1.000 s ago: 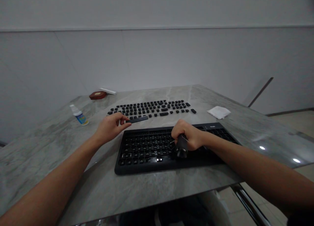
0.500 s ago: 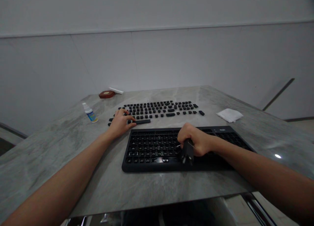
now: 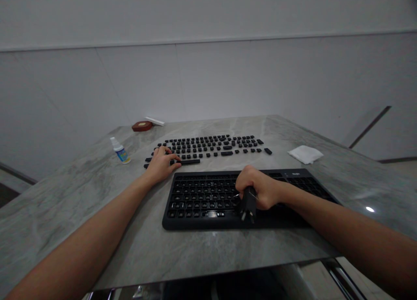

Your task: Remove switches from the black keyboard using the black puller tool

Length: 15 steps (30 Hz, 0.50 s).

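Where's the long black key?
Head view, left of centre: the long black key is at the left hand, between the keyboard and the rows of small keys.

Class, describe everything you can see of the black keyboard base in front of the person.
The keyboard base is a wide, flat, black board with rounded near corners, seemingly plastic. Rows of square sockets show without keycaps, with a longer slot in the near row catching light. A small pale marking sits toward the far right. It lies flat on the grey marbled table. The right hand, gripping a dark tool, hides part of it; whether either touches it is unclear.
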### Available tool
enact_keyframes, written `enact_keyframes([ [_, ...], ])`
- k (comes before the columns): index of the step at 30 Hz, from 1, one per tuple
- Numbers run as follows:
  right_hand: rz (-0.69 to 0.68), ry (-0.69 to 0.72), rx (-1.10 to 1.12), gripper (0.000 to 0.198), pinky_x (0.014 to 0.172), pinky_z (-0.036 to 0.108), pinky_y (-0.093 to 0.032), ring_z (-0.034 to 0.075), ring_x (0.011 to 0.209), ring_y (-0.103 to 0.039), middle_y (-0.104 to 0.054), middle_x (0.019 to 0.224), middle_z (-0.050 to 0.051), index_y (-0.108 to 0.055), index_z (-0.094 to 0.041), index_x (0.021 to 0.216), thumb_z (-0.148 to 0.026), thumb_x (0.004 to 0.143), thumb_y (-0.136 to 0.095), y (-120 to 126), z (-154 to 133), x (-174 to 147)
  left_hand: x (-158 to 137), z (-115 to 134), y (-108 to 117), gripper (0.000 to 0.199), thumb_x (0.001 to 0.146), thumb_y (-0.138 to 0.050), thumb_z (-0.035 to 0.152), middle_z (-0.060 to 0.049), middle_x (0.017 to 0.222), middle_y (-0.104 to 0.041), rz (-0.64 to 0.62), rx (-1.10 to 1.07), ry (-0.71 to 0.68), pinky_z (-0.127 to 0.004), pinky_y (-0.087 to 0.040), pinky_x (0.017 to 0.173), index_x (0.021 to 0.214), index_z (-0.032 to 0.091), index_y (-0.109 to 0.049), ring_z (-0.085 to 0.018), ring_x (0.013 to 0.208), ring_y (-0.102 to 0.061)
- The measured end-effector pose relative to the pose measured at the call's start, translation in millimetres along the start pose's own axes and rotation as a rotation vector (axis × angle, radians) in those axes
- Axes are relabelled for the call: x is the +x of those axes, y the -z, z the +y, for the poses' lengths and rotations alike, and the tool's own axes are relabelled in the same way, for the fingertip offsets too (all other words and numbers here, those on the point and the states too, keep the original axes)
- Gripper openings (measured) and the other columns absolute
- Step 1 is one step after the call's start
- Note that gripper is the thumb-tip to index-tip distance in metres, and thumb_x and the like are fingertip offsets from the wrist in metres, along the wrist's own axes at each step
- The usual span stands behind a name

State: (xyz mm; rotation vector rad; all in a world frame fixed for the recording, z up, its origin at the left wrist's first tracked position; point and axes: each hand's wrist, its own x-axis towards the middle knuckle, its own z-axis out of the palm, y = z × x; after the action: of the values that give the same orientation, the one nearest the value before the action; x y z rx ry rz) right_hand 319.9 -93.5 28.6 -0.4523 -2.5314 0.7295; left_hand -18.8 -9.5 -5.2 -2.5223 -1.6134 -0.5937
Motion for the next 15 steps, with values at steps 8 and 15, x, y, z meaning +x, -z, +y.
enact_keyframes([
  [8, -0.007, 0.002, -0.011, 0.019, 0.045, 0.022, -0.023, 0.006, 0.043, -0.023, -0.028, 0.045, -0.007, -0.028, -0.020, 0.049, -0.021, 0.060, -0.043, -1, 1, 0, 0, 3, 4, 0.020, 0.084, -0.068, 0.036, -0.009, 0.106, -0.049, -0.021, 0.023, 0.023, -0.047, -0.039, 0.101, 0.098, 0.024, -0.075, -0.029, 0.107, -0.046],
  [15, -0.003, 0.017, -0.016, 0.022, 0.045, 0.023, -0.021, 0.006, 0.043, -0.021, -0.024, 0.045, -0.007, -0.027, -0.020, 0.049, -0.021, 0.061, -0.045, -1, 2, -2, -1, -8, 11, 0.030, 0.079, -0.070, 0.041, -0.009, 0.111, -0.047, -0.015, 0.047, 0.037, -0.044, -0.039, 0.103, 0.103, 0.023, -0.073, -0.030, 0.113, -0.045],
])
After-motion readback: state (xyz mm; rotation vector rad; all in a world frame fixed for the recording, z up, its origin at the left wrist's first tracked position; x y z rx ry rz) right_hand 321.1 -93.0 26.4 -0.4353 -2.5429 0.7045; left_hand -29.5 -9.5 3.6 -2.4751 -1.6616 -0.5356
